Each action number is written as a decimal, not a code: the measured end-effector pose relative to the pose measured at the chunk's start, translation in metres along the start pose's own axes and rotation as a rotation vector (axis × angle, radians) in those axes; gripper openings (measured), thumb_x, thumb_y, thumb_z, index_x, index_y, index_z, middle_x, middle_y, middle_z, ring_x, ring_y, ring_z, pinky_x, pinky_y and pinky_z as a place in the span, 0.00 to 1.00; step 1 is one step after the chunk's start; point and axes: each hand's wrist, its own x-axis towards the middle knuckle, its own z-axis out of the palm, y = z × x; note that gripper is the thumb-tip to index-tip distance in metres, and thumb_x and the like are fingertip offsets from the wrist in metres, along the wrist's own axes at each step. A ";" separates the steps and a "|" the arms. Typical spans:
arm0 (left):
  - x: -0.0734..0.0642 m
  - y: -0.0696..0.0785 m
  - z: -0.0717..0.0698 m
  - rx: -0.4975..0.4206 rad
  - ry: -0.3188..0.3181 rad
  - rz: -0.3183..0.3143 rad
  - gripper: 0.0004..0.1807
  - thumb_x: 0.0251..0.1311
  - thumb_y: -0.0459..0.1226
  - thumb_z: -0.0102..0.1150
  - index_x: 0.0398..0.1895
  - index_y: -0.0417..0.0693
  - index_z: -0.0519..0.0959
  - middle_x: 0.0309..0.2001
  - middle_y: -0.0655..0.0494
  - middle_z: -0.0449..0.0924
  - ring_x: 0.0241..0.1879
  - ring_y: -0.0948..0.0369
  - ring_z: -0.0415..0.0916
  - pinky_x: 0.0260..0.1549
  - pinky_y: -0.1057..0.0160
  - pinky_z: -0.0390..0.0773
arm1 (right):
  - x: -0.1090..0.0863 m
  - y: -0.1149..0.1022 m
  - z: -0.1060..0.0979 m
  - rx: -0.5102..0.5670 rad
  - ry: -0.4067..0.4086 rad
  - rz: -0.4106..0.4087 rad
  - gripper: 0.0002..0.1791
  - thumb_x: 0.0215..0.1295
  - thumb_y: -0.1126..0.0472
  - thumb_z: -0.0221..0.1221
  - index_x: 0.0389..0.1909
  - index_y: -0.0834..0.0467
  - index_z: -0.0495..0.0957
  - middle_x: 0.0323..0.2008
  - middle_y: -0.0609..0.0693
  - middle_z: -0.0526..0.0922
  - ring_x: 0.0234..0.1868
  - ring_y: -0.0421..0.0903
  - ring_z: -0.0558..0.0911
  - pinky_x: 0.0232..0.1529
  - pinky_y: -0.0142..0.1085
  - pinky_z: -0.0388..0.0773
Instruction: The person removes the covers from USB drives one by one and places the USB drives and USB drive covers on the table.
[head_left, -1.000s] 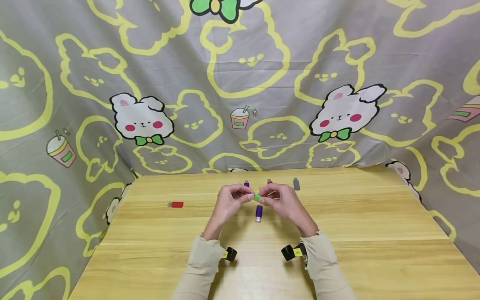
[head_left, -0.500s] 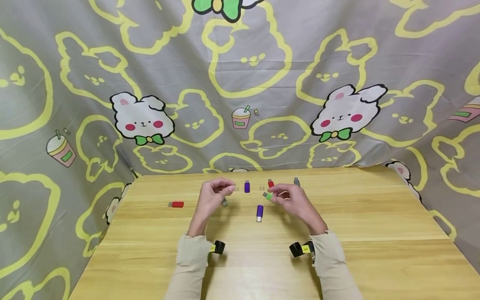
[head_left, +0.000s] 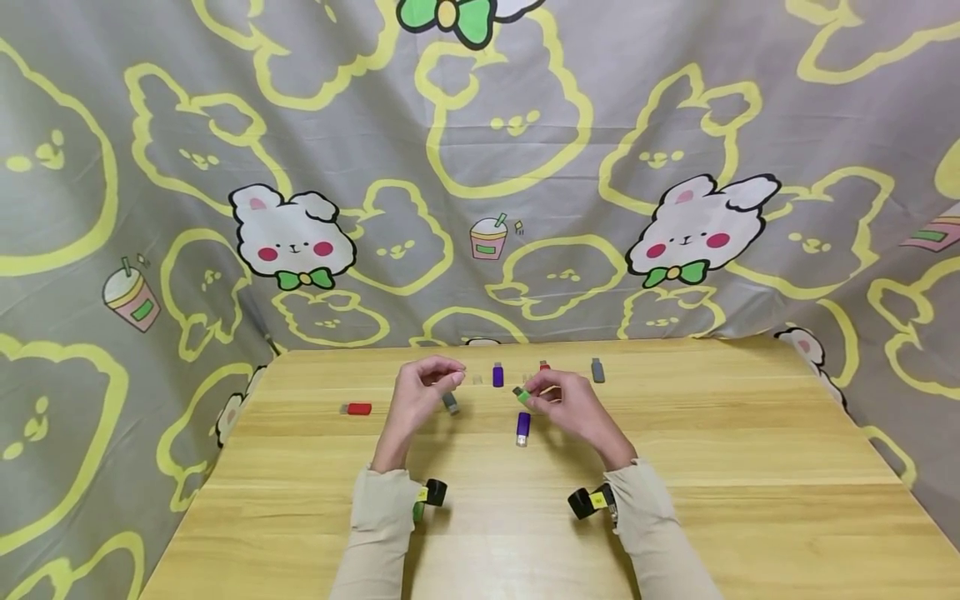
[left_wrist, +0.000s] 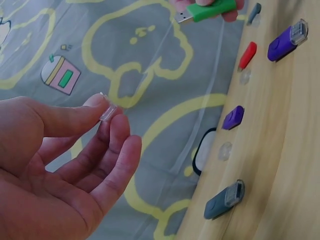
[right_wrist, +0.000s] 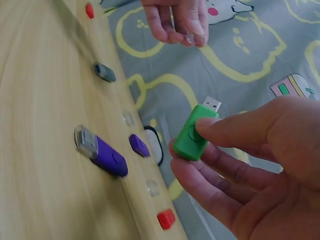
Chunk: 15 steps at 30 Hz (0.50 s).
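Our left hand (head_left: 416,393) pinches a clear cap (left_wrist: 108,112); our right hand (head_left: 573,404) pinches the green USB stick (right_wrist: 191,134), plug (right_wrist: 211,103) slanting left toward it.

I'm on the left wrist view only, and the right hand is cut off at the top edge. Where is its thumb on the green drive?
Observer: In the right wrist view, the right hand has its thumb pressed across the broad face of the green drive.

Operator: Got it. Anything lying further left, outside my frame?

Observer: Yes, the head view shows a red drive lying to the left of the left hand, apart from it; whether it is capped is too small to tell.
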 end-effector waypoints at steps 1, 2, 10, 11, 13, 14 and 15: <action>0.000 0.000 -0.001 0.003 0.006 -0.001 0.05 0.64 0.28 0.68 0.41 0.36 0.87 0.39 0.43 0.87 0.36 0.57 0.82 0.37 0.71 0.80 | 0.002 -0.001 0.002 -0.002 -0.003 -0.005 0.06 0.63 0.73 0.67 0.39 0.64 0.84 0.40 0.56 0.86 0.40 0.51 0.87 0.42 0.36 0.86; 0.001 0.000 -0.002 0.004 0.011 -0.001 0.05 0.64 0.29 0.68 0.41 0.36 0.87 0.39 0.42 0.87 0.37 0.56 0.82 0.37 0.71 0.80 | 0.005 -0.003 0.004 -0.005 -0.004 -0.004 0.05 0.63 0.73 0.68 0.38 0.63 0.84 0.39 0.55 0.86 0.40 0.51 0.87 0.42 0.36 0.86; 0.001 -0.002 -0.015 -0.009 0.050 -0.026 0.06 0.64 0.29 0.68 0.42 0.35 0.87 0.40 0.42 0.87 0.36 0.59 0.82 0.36 0.72 0.79 | 0.032 -0.016 0.026 -0.018 -0.009 0.010 0.05 0.63 0.70 0.69 0.37 0.59 0.85 0.37 0.50 0.86 0.38 0.47 0.87 0.40 0.35 0.86; 0.001 -0.002 -0.017 -0.011 0.052 -0.029 0.06 0.64 0.29 0.68 0.42 0.35 0.87 0.40 0.43 0.87 0.36 0.60 0.82 0.36 0.72 0.79 | 0.037 -0.018 0.029 -0.018 -0.003 0.013 0.05 0.63 0.69 0.69 0.36 0.59 0.85 0.37 0.50 0.86 0.37 0.46 0.87 0.39 0.35 0.86; 0.000 -0.003 -0.021 -0.012 0.060 -0.038 0.06 0.64 0.28 0.68 0.42 0.35 0.87 0.40 0.43 0.87 0.36 0.61 0.82 0.37 0.71 0.80 | 0.046 -0.022 0.034 -0.025 0.014 0.024 0.04 0.62 0.69 0.70 0.36 0.59 0.85 0.36 0.49 0.86 0.36 0.45 0.87 0.38 0.35 0.85; 0.000 -0.004 -0.022 -0.010 0.066 -0.044 0.06 0.64 0.28 0.68 0.42 0.35 0.87 0.40 0.43 0.87 0.36 0.61 0.82 0.37 0.71 0.80 | 0.050 -0.024 0.037 -0.024 0.022 0.028 0.04 0.62 0.69 0.70 0.36 0.59 0.85 0.35 0.50 0.87 0.35 0.45 0.87 0.38 0.35 0.85; 0.001 -0.005 -0.025 -0.009 0.074 -0.051 0.06 0.64 0.29 0.68 0.42 0.35 0.87 0.40 0.44 0.87 0.36 0.62 0.82 0.37 0.70 0.81 | 0.055 -0.026 0.040 -0.021 0.031 0.033 0.04 0.62 0.69 0.70 0.36 0.60 0.85 0.35 0.50 0.87 0.34 0.46 0.86 0.37 0.36 0.85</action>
